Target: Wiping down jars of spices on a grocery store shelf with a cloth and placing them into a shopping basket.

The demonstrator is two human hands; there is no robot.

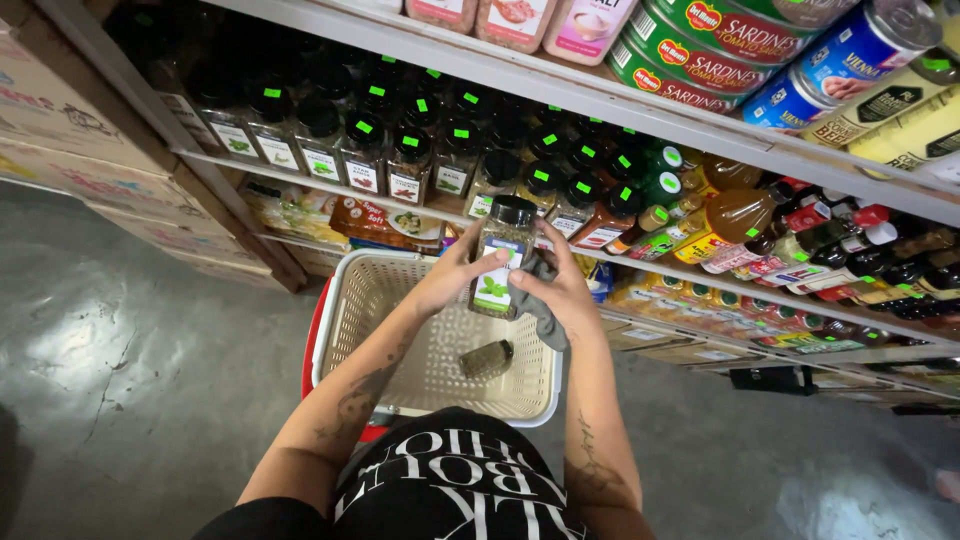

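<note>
**Spice jar held over the basket, cloth against its side**

A shelf (pixel 560 95) of black-lidded spice jars (pixel 410 165) with green stickers stands just ahead; bottles of sauce (pixel 735 215) fill the row to the right, cans (pixel 720 45) sit above. Below the hands, a beige basket (pixel 345 310) holds one jar lying on its side (pixel 487 358). The clear herb jar (pixel 500 258) stands upright between both hands. The left hand (pixel 450 280) has fingers clamped on its left side; the right hand (pixel 565 290) presses a grey cloth (pixel 540 305) to the jar, fingers closed on it.

Cans (pixel 760 45) cut off (top edge); jar (pixel 486 358) blurred.
</note>
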